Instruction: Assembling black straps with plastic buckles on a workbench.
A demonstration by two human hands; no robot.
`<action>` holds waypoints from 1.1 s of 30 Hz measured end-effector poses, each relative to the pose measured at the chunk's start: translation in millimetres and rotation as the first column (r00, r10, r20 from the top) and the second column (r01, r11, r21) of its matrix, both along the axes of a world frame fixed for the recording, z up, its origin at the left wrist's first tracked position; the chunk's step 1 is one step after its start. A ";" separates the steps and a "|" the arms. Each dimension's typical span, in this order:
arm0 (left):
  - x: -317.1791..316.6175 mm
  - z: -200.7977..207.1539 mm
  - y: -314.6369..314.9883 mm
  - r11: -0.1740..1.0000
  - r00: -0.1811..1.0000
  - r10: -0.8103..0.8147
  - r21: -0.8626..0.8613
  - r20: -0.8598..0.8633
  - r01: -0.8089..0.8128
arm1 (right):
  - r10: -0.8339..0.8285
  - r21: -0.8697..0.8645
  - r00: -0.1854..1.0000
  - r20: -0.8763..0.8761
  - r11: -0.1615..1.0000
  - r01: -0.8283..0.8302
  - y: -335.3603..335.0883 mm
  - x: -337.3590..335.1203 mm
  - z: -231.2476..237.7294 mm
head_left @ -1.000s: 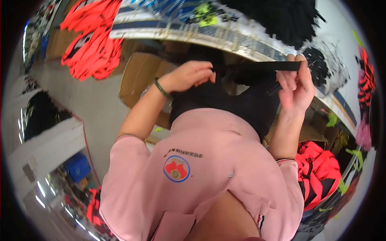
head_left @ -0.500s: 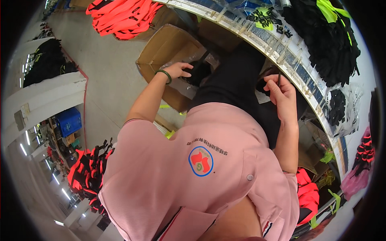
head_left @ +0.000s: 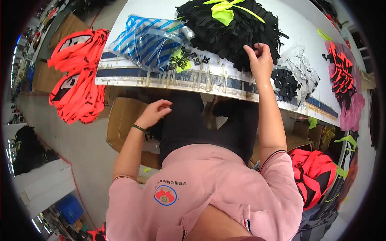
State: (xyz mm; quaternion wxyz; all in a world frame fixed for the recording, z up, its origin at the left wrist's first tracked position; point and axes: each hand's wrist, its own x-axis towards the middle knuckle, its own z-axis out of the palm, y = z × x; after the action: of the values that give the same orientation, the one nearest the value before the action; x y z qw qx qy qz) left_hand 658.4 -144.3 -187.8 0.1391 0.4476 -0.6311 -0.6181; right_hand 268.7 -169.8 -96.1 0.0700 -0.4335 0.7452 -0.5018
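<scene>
My right hand [head_left: 259, 60] reaches up onto the white worktable [head_left: 289, 30] and pinches at the near edge of a big heap of black straps [head_left: 237, 28] topped with a neon yellow strip [head_left: 223, 12]. My left hand [head_left: 155, 112] hangs below the table edge, fingers loosely apart and holding nothing, above a brown cardboard box [head_left: 124, 124] beside my black-trousered knee. A green band circles that wrist. Small black plastic buckles [head_left: 189, 58] lie on the table to the left of my right hand.
A blue-striped plastic bag [head_left: 148, 38] lies on the table's left part. A clear bag of black buckles [head_left: 291, 78] sits right of my hand, a pink bag with orange-black pieces [head_left: 345, 80] farther right. Orange vests [head_left: 78, 76] hang left; more orange vests [head_left: 317, 172] lie lower right.
My right hand has risen from my lap to the strap heap on the table. My left hand has lifted off the box area. The view swung up onto the tabletop.
</scene>
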 end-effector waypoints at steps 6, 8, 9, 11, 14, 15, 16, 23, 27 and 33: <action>-69.3 27.6 7.5 0.982 0.980 -0.178 -0.074 -0.091 0.172 | 0.187 0.226 0.981 -0.048 0.959 -0.171 -2.7 -16.8 -6.8; -80.8 26.1 13.7 0.972 0.970 -0.220 -0.100 -0.099 0.211 | 0.152 0.103 0.986 -0.073 0.984 -0.144 -0.2 -20.3 -15.8; -85.3 24.1 18.1 0.969 0.966 -0.237 -0.102 -0.105 0.227 | 0.120 0.007 0.990 -0.076 0.993 -0.120 1.1 -21.3 -19.0; -94.7 20.5 22.3 0.964 0.957 -0.264 -0.074 -0.116 0.257 | 0.174 0.076 0.983 0.057 0.981 -0.178 2.6 -31.4 -20.6; -102.7 19.1 30.4 0.954 0.946 -0.300 -0.064 -0.121 0.294 | 0.235 0.136 0.954 0.188 0.955 -0.262 10.5 -26.1 -15.8; -105.2 19.6 31.7 0.953 0.946 -0.302 -0.064 -0.117 0.297 | 0.248 0.137 0.952 0.178 0.952 -0.274 13.7 -23.8 -15.0; -107.3 20.2 33.1 0.950 0.941 -0.311 -0.047 -0.131 0.307 | 0.248 0.096 0.951 0.185 0.959 -0.268 16.6 -24.2 -17.7; -119.9 16.3 34.7 0.954 0.936 -0.278 0.050 -0.216 0.295 | 0.175 -0.120 0.786 0.592 0.984 -0.129 35.9 -15.8 -24.4; -146.2 41.9 34.7 0.957 0.891 -0.029 0.244 -0.454 0.156 | 0.278 -0.126 0.517 0.810 0.943 -0.309 70.2 16.9 -11.2; -173.1 55.5 31.5 0.940 0.841 0.171 0.341 -0.514 0.017 | 0.316 -0.194 0.232 0.920 0.881 -0.431 101.6 63.4 -20.3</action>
State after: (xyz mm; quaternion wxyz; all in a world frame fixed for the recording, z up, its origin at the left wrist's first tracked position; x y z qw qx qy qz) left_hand 485.2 -112.8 -132.3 0.2573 0.2992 -0.4350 -0.8093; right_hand 332.1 -68.2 -116.4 0.6227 -0.2268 0.4653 -0.5868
